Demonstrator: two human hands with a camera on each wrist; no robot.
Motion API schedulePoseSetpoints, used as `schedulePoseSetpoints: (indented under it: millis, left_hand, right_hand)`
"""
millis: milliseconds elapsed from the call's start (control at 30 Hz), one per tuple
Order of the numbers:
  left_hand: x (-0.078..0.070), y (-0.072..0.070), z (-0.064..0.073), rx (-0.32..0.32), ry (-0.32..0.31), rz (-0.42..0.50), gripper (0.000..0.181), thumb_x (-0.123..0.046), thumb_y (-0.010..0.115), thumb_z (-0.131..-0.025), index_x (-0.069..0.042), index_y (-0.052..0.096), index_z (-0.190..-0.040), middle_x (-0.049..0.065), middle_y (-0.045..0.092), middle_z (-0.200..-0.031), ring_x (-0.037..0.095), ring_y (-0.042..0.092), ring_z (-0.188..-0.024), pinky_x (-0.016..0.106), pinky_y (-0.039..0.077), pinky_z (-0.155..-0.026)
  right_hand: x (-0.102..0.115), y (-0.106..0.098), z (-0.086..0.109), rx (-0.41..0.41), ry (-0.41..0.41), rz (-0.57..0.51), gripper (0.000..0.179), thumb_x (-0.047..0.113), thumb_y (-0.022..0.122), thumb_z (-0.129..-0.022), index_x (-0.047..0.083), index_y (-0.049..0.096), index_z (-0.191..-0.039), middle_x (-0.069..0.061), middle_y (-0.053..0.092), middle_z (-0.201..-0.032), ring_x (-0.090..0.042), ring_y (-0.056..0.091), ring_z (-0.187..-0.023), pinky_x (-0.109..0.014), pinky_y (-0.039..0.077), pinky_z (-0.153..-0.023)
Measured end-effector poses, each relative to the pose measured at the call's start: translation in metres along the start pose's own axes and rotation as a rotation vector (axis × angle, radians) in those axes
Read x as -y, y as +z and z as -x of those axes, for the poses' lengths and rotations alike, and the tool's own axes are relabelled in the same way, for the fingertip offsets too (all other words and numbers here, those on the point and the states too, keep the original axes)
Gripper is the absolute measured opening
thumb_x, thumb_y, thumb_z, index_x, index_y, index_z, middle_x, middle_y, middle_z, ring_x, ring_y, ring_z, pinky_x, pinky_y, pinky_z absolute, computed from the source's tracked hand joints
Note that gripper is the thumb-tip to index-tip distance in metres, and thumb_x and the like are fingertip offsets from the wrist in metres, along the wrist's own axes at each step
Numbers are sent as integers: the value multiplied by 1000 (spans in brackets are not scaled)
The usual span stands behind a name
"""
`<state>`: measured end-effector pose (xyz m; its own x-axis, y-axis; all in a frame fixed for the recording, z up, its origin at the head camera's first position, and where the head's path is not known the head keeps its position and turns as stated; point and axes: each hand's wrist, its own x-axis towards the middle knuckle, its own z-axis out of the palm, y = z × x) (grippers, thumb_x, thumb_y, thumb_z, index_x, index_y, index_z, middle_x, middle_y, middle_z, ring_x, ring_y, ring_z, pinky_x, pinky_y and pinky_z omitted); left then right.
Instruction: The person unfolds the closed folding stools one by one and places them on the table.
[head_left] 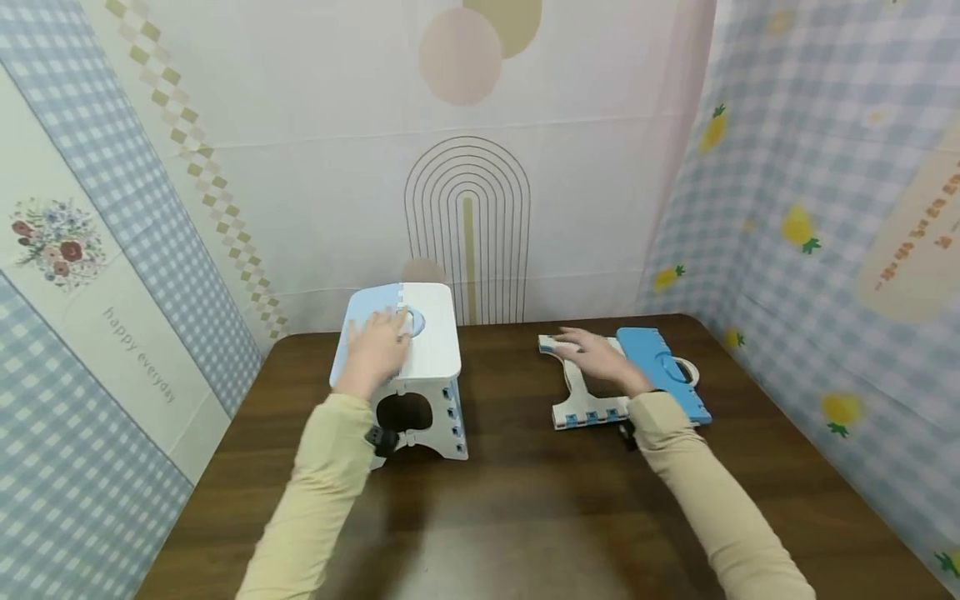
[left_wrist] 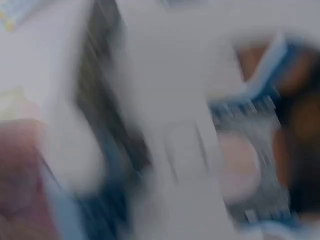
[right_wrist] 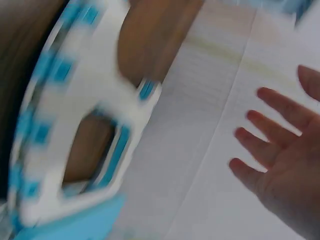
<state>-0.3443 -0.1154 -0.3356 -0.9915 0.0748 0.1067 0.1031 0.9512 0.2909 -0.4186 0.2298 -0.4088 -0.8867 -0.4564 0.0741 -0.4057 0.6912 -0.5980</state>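
Note:
A folding step stool (head_left: 431, 333) stands unfolded on its legs at the left of the table, its top half light blue and half white with an oval opening. My left hand (head_left: 378, 350) rests on that top, palm down, fingers extended near the opening. The left wrist view is blurred, with the white stool panel (left_wrist: 165, 100) filling its middle. On the right, a second stool (head_left: 651, 362), white and blue, lies folded flat. My right hand (head_left: 596, 357) is over its white leg part with nothing held; its spread fingers (right_wrist: 275, 132) show apart from the stool in the right wrist view.
Both stools are on a dark brown wooden table (head_left: 495, 500). A pale printed cloth (head_left: 315, 167) hangs behind it, and checked cloth with pineapples (head_left: 795, 167) hangs along the right side. A white loop handle (head_left: 688, 372) sticks out of the folded stool.

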Motion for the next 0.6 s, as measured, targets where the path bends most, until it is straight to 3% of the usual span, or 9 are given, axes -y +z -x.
schedulePoseSetpoints:
  millis: [67, 167, 233, 300, 367, 433, 500, 600]
  left_hand:
    - [-27, 5, 7, -92, 131, 69, 50, -22, 40, -103, -10, 35, -150, 16, 36, -155, 36, 31, -145, 60, 12, -120]
    - [-67, 22, 18, -131, 373, 199, 48, -21, 46, -101, -13, 40, -148, 8, 44, -152, 27, 41, -141, 48, 25, -120]
    - [-89, 39, 22, -63, 518, 242, 49, -22, 46, -102, -16, 39, -149, 2, 44, -152, 22, 43, -140, 41, 30, -119]
    - [-104, 60, 23, 74, 617, 225, 52, -27, 45, -102, -21, 31, -153, -2, 37, -156, 19, 37, -144, 37, 28, -120]
    - [-114, 85, 19, 218, 660, 198, 57, -32, 46, -102, -26, 24, -155, -4, 29, -160, 18, 29, -148, 38, 24, -122]
    - [-119, 111, 14, 332, 648, 172, 63, -39, 47, -101, -30, 17, -156, -3, 22, -162, 20, 20, -151, 42, 19, -123]
    - [-123, 136, 9, 371, 598, 168, 68, -46, 49, -99, -33, 14, -156, -2, 19, -163, 21, 14, -152, 46, 16, -124]
    - [-134, 165, 5, 367, 531, 172, 77, -54, 53, -94, -36, 11, -156, -2, 14, -165, 22, 10, -153, 49, 11, -124]
  right_hand:
    - [-21, -15, 14, -22, 102, -83, 51, 33, 42, -104, -2, 46, -141, -27, 41, -148, -44, 41, -134, -56, 38, -108]
    - [-47, -35, 31, -63, 183, -253, 55, 39, 39, -105, -5, 49, -137, -30, 50, -139, -43, 51, -126, -53, 41, -107]
    - [-59, -47, 41, -84, 216, -382, 59, 43, 37, -104, -5, 47, -137, -30, 50, -138, -40, 51, -127, -52, 39, -109]
    - [-69, -56, 49, -123, 228, -444, 62, 45, 36, -104, -5, 45, -139, -30, 48, -141, -39, 50, -128, -51, 38, -111]
    - [-79, -61, 55, -158, 267, -449, 64, 46, 33, -104, -4, 40, -143, -30, 42, -146, -40, 44, -133, -52, 35, -113]
    - [-90, -63, 57, -167, 333, -427, 68, 49, 27, -104, -3, 32, -147, -30, 32, -152, -43, 34, -139, -55, 31, -114]
    - [-103, -61, 60, -149, 407, -415, 72, 50, 22, -104, -2, 21, -152, -30, 18, -157, -47, 22, -143, -61, 25, -115]
    - [-122, -52, 66, -128, 494, -388, 74, 51, 15, -103, -2, 5, -154, -32, 4, -159, -51, 11, -144, -65, 22, -113]
